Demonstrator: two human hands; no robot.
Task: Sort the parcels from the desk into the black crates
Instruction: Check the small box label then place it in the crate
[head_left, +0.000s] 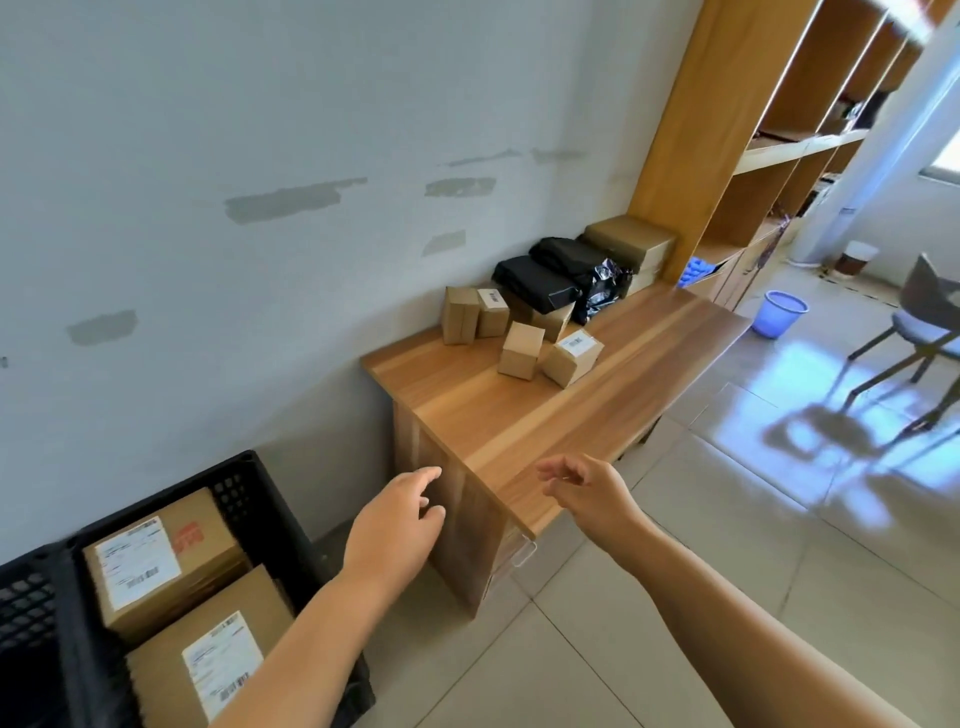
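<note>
Both hands reach forward with nothing in them: the left hand (397, 512) hangs in front of the near end panel of the table, fingers loosely curled, and the right hand (584, 488) hovers at the near corner of the tabletop, fingers relaxed and slightly spread. Along the pale wall stands the long wooden table (524, 421) with a striped brown top, and past its far end rises a tall wooden shelving unit (675, 130). On the floor to the left of the table sits a black perforated plastic crate (249, 483), holding two brown cardboard parcels with white shipping labels (166, 561), one lying beside the other. At the far end of the table lie two black plastic mailer bags (540, 280) against larger tan boxes (631, 239). In front of these stand four small plain cardboard cube boxes (521, 351), two by the wall and two nearer the middle of the tabletop.
</note>
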